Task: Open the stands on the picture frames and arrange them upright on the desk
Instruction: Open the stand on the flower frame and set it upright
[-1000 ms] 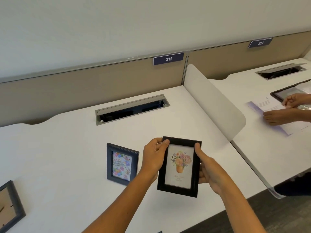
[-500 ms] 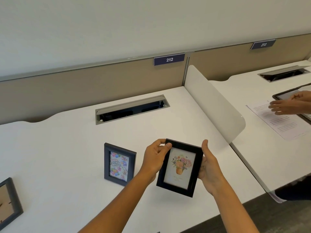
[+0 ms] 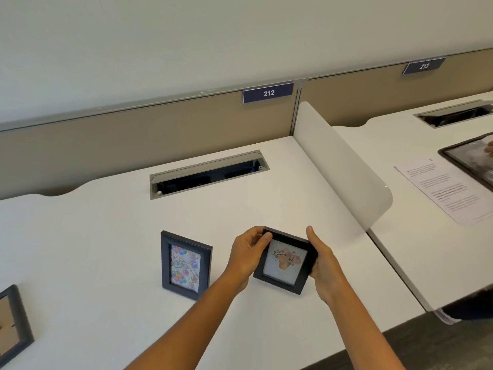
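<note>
A black picture frame (image 3: pixel 285 263) with a flower-pot print is tilted back, low over the white desk (image 3: pixel 106 222). My left hand (image 3: pixel 246 252) grips its top left corner and my right hand (image 3: pixel 321 260) grips its right side. The frame's back and stand are hidden. To its left a dark blue frame (image 3: pixel 185 265) with a birthday card stands upright on the desk. A third frame (image 3: pixel 12 319) shows partly at the left edge.
An open cable tray (image 3: pixel 208 173) is sunk into the desk behind the frames. A white divider panel (image 3: pixel 344 166) bounds the desk on the right. On the neighbouring desk lie a printed sheet (image 3: pixel 445 190) and a dark tablet (image 3: pixel 472 158).
I have lowered the flower frame toward the desk and tipped its top backward. On the neighbouring desk the other person's hands have drawn away to the right.
</note>
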`<state>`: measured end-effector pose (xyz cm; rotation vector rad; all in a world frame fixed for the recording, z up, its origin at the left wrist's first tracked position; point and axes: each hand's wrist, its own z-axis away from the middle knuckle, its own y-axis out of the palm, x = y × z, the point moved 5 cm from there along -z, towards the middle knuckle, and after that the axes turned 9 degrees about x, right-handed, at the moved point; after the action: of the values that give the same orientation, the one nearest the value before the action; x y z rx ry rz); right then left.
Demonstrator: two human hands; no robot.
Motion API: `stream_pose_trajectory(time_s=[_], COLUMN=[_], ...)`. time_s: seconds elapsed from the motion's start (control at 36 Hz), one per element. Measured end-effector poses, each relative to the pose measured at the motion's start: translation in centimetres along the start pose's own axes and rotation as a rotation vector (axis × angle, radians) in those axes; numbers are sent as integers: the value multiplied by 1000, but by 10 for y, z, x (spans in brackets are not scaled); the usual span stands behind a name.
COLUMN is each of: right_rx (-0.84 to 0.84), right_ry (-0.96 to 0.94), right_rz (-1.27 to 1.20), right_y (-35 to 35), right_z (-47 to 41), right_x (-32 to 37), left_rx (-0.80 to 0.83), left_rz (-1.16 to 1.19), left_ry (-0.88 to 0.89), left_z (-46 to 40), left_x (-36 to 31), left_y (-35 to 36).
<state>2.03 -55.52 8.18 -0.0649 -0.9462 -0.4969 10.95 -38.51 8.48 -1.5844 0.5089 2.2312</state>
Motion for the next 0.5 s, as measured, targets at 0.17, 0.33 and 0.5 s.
stream_pose_trajectory(time_s=[0.17,0.33,0.5], right_rx=[-8,-10,-19], right_ry=[8,12,1], right_rz=[24,39,52], right_y=[-1,1,2], right_z=[-18,-27,-36], right_x=[-2,6,8], left_rx=[-22,-38,-47], left_rz=[-35,-43,-63], left_ry=[-7,-12,-21], left_z=[-14,-27,-37], left_x=[6,4,3], left_y=[-1,-2,-5])
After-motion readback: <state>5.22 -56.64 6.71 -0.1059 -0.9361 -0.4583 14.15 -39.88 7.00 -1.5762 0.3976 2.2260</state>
